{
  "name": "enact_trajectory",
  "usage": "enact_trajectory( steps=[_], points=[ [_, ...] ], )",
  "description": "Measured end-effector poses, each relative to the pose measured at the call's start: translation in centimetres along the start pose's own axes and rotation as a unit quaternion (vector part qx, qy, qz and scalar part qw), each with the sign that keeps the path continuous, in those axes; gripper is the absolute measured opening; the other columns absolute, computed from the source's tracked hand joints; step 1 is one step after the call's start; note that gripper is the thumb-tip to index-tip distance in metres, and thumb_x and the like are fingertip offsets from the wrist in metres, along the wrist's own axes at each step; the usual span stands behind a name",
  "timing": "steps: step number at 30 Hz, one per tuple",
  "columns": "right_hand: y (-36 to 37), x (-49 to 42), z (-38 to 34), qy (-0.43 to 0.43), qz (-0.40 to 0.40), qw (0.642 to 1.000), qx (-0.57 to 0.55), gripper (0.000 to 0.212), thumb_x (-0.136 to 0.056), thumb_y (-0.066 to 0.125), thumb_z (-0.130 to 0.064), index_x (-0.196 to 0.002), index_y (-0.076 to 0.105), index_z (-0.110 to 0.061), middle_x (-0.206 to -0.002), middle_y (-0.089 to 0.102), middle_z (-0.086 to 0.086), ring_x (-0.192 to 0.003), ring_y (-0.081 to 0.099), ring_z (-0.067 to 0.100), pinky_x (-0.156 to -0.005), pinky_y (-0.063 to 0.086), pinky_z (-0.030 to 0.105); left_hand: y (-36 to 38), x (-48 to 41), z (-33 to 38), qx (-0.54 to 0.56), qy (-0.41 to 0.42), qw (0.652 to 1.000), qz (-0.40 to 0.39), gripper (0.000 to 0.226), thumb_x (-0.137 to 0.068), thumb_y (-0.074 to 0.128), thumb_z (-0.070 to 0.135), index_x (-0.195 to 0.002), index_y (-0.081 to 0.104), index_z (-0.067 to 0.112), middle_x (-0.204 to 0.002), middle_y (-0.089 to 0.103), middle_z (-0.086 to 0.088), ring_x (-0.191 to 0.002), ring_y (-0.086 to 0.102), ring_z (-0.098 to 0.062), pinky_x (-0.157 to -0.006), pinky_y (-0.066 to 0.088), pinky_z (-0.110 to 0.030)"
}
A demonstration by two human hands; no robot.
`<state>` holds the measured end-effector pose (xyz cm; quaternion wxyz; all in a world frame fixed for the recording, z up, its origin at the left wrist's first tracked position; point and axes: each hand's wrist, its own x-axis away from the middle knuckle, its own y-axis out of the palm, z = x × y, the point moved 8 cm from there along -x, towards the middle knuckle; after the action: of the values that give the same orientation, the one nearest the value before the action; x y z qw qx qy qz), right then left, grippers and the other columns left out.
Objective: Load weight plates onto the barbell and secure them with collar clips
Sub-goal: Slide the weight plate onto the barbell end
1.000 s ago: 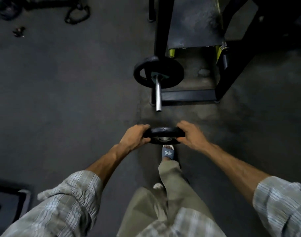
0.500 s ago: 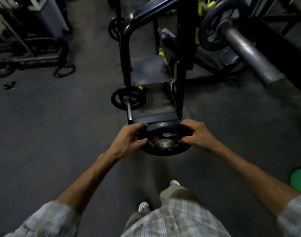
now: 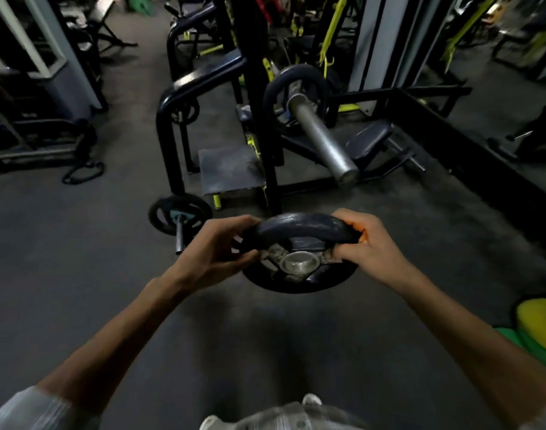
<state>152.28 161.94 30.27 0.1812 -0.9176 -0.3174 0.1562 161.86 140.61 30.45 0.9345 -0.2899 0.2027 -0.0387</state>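
Gym floor (image 3: 79,243), dark and rubbery — both hands, left hand (image 3: 217,248) and right hand (image 3: 369,243), clamp the weight plate (image 3: 299,252) mid-air, short of the barbell sleeve (image 3: 322,141). Carrying step; next, probably, line its hole up with the sleeve end — then slide.

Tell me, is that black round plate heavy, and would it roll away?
Probably heavy: both the left hand and right hand grip the weight plate. It looks stiff, like metal. Being round, it might roll if stood on edge.
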Motion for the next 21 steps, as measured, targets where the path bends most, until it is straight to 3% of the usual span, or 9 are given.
enact_trajectory(
  steps=[4, 7, 9, 13, 15, 18, 21],
  points=[
    [-5.2, -1.0, 0.3, -0.021, 0.004, 1.000, -0.003, 0.023, -0.058, 0.073, -0.007, -0.076, 0.062, -0.014, -0.071, 0.055, -0.001, -0.071, 0.052, 0.012, -0.065, 0.036, 0.034, 1.9, -4.3, 2.1, -0.047, 0.010, 0.998, 0.030, 0.032, -0.091, 0.072, 0.012, -0.121, 0.065, 0.019, -0.101, 0.071, 0.005, -0.089, 0.073, -0.017, -0.068, 0.063, -0.039],
    [-8.4, -2.3, 0.9, -0.025, 0.015, 1.000, 0.003, 0.023, -0.059, 0.073, -0.004, -0.079, 0.062, -0.002, -0.073, 0.054, 0.020, -0.071, 0.050, 0.019, -0.065, 0.037, 0.040, 2.8, -7.7, 3.4, -0.087, 0.036, 0.994, 0.052, 0.028, -0.089, 0.071, 0.017, -0.116, 0.065, 0.021, -0.096, 0.069, 0.018, -0.084, 0.070, -0.006, -0.063, 0.059, -0.024],
    [-10.6, -3.4, 1.3, -0.030, 0.020, 0.999, 0.012, 0.030, -0.059, 0.073, -0.004, -0.082, 0.060, 0.009, -0.078, 0.054, 0.031, -0.072, 0.049, 0.022, -0.065, 0.040, 0.050, 3.4, -10.0, 3.7, -0.119, 0.034, 0.990, 0.061, 0.026, -0.088, 0.071, 0.017, -0.113, 0.066, 0.019, -0.092, 0.067, 0.016, -0.078, 0.066, -0.001, -0.061, 0.054, -0.020],
    [-13.6, -5.7, 1.9, -0.028, 0.017, 0.999, 0.025, 0.034, -0.057, 0.075, -0.008, -0.085, 0.064, 0.007, -0.082, 0.058, 0.033, -0.074, 0.053, 0.024, -0.068, 0.045, 0.052, 4.0, -13.6, 3.9, -0.156, 0.018, 0.985, 0.070, 0.026, -0.086, 0.073, 0.009, -0.109, 0.066, 0.017, -0.088, 0.064, 0.022, -0.077, 0.062, 0.009, -0.066, 0.047, -0.013],
    [-14.7, -7.0, 2.3, -0.021, 0.018, 0.999, 0.017, 0.032, -0.056, 0.075, -0.007, -0.084, 0.066, 0.004, -0.083, 0.060, 0.032, -0.074, 0.056, 0.023, -0.068, 0.044, 0.043, 4.0, -15.1, 3.8, -0.167, 0.007, 0.983, 0.074, 0.024, -0.085, 0.072, 0.008, -0.107, 0.065, 0.017, -0.085, 0.065, 0.015, -0.074, 0.062, 0.003, -0.063, 0.051, -0.022],
    [-15.5, -8.8, 3.1, -0.015, 0.013, 1.000, 0.009, 0.030, -0.056, 0.075, -0.007, -0.084, 0.067, 0.001, -0.084, 0.061, 0.031, -0.075, 0.057, 0.022, -0.071, 0.042, 0.037, 3.7, -16.6, 3.5, -0.187, -0.008, 0.979, 0.083, 0.022, -0.085, 0.072, 0.008, -0.106, 0.067, 0.008, -0.088, 0.070, -0.003, -0.080, 0.069, -0.025, -0.068, 0.057, -0.044],
    [-15.6, -10.3, 3.8, -0.012, 0.005, 1.000, 0.010, 0.029, -0.056, 0.074, -0.007, -0.084, 0.066, -0.002, -0.079, 0.063, 0.023, -0.075, 0.057, 0.021, -0.072, 0.043, 0.038, 3.6, -17.1, 3.3, -0.184, -0.006, 0.980, 0.079, 0.017, -0.085, 0.073, 0.007, -0.099, 0.064, 0.012, -0.084, 0.067, -0.007, -0.078, 0.066, -0.030, -0.069, 0.054, -0.050]
  ],
)
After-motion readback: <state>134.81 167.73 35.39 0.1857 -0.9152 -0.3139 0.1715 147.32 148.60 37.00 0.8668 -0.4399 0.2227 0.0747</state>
